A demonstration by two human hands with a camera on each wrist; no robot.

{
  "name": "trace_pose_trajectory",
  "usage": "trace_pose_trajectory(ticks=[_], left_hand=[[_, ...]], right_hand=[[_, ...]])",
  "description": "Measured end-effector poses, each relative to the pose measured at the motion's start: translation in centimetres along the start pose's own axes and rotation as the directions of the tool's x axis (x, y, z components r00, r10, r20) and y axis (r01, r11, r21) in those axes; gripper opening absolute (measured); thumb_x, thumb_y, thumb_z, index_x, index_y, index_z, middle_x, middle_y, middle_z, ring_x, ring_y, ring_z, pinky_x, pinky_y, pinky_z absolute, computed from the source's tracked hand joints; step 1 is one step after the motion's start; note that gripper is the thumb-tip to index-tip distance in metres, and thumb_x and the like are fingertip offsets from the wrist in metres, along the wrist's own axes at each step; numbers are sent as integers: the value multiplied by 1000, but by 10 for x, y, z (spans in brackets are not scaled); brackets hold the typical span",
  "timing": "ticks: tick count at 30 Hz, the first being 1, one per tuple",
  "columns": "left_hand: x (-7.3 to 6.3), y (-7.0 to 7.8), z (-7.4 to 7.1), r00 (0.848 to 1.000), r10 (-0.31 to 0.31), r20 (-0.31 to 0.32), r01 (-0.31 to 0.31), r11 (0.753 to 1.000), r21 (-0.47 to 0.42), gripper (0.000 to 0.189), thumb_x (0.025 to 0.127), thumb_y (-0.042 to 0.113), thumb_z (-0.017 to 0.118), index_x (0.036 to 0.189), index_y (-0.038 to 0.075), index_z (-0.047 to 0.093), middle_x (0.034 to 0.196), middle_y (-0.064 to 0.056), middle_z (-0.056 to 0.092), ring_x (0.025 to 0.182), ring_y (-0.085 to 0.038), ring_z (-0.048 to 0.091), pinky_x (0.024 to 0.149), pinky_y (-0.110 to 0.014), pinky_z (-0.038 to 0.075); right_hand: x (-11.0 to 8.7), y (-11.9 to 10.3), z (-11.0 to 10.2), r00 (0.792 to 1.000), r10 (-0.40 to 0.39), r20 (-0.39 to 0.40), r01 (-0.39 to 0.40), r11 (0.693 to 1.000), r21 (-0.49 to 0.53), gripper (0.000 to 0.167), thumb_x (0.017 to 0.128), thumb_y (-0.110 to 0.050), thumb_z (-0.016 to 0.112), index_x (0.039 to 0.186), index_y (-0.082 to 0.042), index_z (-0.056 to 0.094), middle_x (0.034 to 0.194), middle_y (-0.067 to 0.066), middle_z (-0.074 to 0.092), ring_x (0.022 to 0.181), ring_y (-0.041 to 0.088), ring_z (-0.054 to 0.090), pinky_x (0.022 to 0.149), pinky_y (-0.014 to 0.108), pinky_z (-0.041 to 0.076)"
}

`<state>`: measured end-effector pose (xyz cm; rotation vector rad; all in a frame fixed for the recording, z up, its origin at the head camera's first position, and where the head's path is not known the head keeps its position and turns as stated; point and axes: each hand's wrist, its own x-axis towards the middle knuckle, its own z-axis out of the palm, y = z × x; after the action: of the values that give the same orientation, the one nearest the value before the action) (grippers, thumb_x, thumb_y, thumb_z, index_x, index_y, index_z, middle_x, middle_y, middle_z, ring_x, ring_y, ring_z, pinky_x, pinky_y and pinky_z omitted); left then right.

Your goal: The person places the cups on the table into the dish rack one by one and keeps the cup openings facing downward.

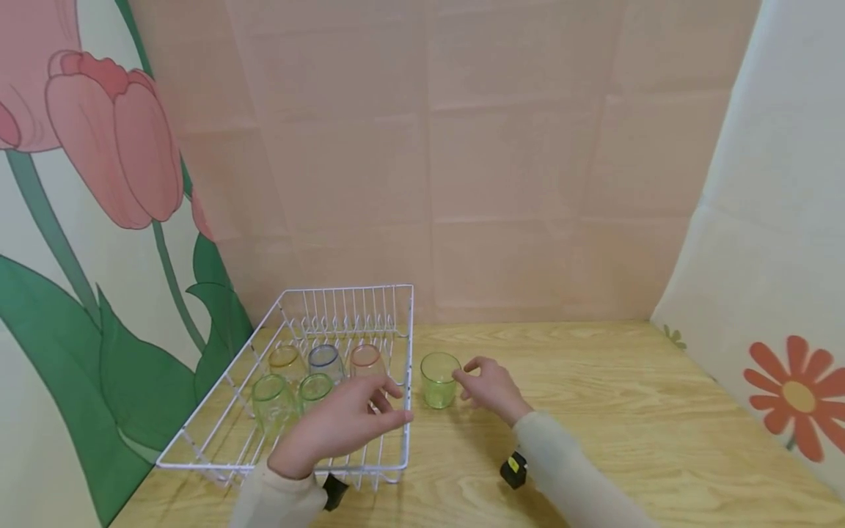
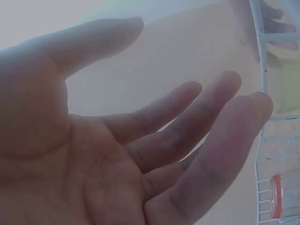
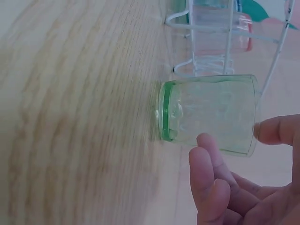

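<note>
A green drinking glass stands upright on the wooden table, just right of a white wire dish rack. My right hand is at its right side, one fingertip right at the rim and the other fingers loosely bent beside the wall. In the right wrist view the glass has its thick base on the table, and no finger reaches around it. My left hand hovers over the rack's front right part, fingers loosely bent and palm bare in the left wrist view. It partly hides the glasses behind it.
Inside the rack, several tinted glasses stand upside down: an amber one, a blue one, a pink one and two green ones. A beige cloth wall rises behind the table. Floral cloths hang on both sides.
</note>
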<state>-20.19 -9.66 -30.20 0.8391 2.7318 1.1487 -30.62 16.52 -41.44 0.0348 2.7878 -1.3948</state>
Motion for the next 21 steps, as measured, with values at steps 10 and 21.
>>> trace_pose_trajectory(ticks=[10,21], left_hand=[[5,0,1,999,-37,2,37,999,-17,34,92,41,70,109,11,65,91,0,67,82,-14,63,68,-34,52],[14,1,6,999,-13,-44,11,999,-52,29,101,31,58,118,9,62,89,1,68,77,-13,64,66,-31,52]], right_hand=[[-3,-2,-1,1000,9,21,-11,996,85,42,97,-21,50,132,1,54,81,12,74,63,27,68,48,28,45],[-16,-16,-18,994,-103,-44,106,992,72,41,97,-16,50,133,1,54,76,10,73,61,24,67,55,34,53]])
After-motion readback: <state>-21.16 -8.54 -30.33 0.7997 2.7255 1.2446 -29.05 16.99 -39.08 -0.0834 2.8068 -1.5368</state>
